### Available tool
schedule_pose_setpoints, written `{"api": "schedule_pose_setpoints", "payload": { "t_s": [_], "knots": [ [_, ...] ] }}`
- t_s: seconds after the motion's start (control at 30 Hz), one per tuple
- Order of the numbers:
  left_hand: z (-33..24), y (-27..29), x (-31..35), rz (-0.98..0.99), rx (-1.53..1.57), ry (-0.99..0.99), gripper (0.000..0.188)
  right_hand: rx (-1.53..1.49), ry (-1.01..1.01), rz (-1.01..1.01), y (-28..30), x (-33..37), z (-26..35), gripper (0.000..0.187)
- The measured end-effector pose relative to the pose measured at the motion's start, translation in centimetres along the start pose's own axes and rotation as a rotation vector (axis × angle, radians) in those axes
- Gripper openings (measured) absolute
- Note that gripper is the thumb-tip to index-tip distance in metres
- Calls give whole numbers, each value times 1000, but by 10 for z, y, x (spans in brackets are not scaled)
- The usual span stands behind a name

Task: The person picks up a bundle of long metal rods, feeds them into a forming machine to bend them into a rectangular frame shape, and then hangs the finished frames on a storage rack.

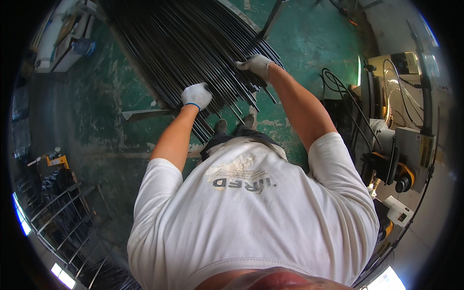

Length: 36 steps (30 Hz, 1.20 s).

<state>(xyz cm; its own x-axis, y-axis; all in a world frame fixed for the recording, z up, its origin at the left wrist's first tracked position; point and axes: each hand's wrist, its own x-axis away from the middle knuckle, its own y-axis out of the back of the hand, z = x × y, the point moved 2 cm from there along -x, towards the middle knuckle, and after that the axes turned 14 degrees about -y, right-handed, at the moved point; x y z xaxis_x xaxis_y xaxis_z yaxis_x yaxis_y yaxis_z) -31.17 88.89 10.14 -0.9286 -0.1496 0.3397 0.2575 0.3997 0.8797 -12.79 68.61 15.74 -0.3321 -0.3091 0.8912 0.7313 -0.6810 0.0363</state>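
White shirt [251,217] nearest; both hands [196,95] [256,64] gripping dark rods [193,43].

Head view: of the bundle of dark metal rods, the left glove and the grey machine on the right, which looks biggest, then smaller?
1. Bundle of dark metal rods, largest.
2. Grey machine, cut off at the rim, so its true extent is unsure.
3. Left glove, smallest.

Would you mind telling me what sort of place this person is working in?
Most likely a metalworking shop: a big bundle of dark steel rods under both gloved hands, a worn green-painted floor, and a machine with cables on the right.
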Motion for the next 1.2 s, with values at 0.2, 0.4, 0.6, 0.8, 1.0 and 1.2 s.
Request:
{"api": "schedule_pose_setpoints", "payload": {
  "t_s": [0.2,0.4,0.6,0.8,1.0,1.2],
  "knots": [
    [2,-1,-1,-20,39,-17,32,901,60,-529,-14,-14,7,68],
    [36,-20,2,-165,406,31,31,769,82,-521,-34,36,-42,68],
    [47,-8,-23,-194,1698,240,23,564,-155,-632,-31,152,-212,54],
    [16,48,-73,-126,2169,132,52,622,-321,-994,-36,322,-441,35],
    [-9,46,-104,76,2303,-19,44,515,-710,-1219,-77,463,-634,27],
    [-60,17,-81,53,2190,145,29,424,-282,-1524,-108,325,-503,18]
  ]
}}
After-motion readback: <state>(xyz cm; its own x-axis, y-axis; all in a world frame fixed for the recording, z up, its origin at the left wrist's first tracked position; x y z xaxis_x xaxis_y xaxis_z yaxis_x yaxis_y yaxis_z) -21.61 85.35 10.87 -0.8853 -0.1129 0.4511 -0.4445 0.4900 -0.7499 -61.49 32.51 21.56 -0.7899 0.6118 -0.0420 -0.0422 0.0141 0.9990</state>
